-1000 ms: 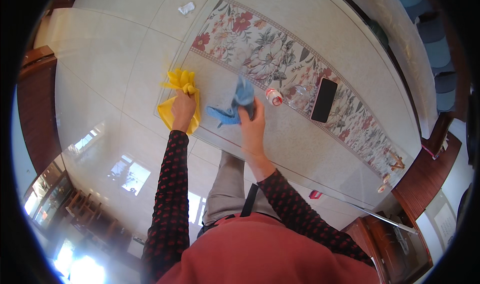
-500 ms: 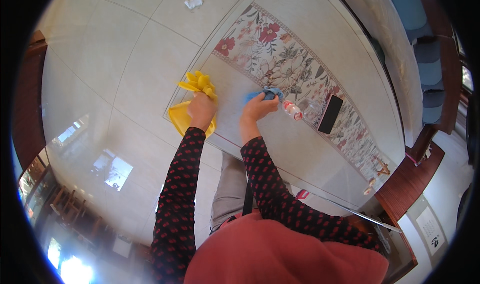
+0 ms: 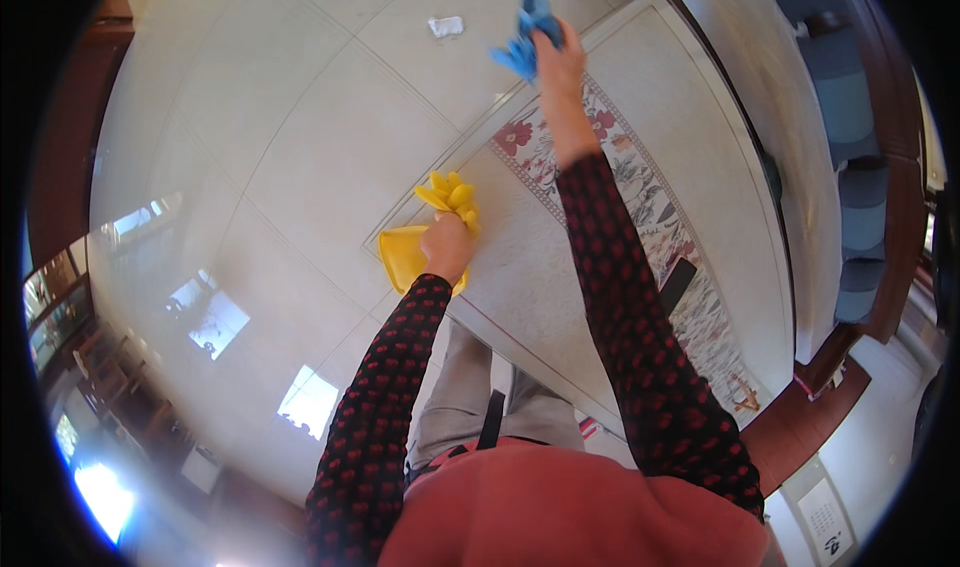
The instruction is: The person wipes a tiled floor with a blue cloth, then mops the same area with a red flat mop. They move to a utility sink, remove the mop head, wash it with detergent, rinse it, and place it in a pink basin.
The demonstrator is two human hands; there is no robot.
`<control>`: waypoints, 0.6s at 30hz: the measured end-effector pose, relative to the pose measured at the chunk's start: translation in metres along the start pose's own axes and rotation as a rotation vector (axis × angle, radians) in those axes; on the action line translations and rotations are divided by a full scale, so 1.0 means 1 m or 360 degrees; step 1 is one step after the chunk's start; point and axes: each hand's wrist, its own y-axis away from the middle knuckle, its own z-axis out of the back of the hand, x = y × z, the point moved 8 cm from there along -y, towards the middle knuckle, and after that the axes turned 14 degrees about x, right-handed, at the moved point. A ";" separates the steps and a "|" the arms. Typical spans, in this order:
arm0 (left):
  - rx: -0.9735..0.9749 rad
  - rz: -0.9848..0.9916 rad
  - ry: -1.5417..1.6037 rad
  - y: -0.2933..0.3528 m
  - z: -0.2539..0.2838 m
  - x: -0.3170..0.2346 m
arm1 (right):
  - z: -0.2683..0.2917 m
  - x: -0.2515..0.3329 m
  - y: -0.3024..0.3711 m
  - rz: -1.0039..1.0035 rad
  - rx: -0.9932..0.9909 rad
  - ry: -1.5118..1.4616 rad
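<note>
My left hand is closed round a yellow rubber glove at the left corner of the table. The glove's fingers stick up beyond my fist, and its wide cuff hangs to the left. Stretched far forward, my right hand grips a crumpled blue cloth past the table's far left edge. The cloth is a little blurred, with a loose part trailing to the left. Under my right arm lies the glass-topped table with a floral runner.
A black phone lies on the runner, partly behind my right sleeve. A crumpled white piece is on the tiled floor. Along the right stands a seat with blue-grey cushions and dark wooden framing.
My right hand has swung forward from mid-table with the blue cloth. My right arm now hides the small bottle and clear glass. My left hand keeps the yellow glove at the corner.
</note>
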 end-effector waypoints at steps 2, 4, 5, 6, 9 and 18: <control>-0.0070 -0.0026 0.0032 0.000 -0.001 0.002 | 0.028 0.024 0.085 0.0334 0.0024 0.0593; -0.0051 -0.0022 0.0061 0.000 -0.006 0.004 | 0.037 0.017 0.189 0.0293 0.0234 0.0862; -0.0060 -0.0027 0.0030 -0.001 -0.006 0.004 | 0.034 0.010 0.241 0.0258 0.0424 0.1105; -0.0065 -0.0040 0.0004 0.000 -0.007 0.003 | 0.027 0.000 0.293 0.0215 0.0519 0.1065; -0.0019 0.0025 -0.0001 0.000 -0.004 0.004 | 0.006 -0.037 0.394 0.0188 0.1175 0.1183; 0.0041 -0.0039 -0.0080 0.009 0.009 -0.008 | 0.043 -0.044 0.064 0.0387 0.0007 0.1788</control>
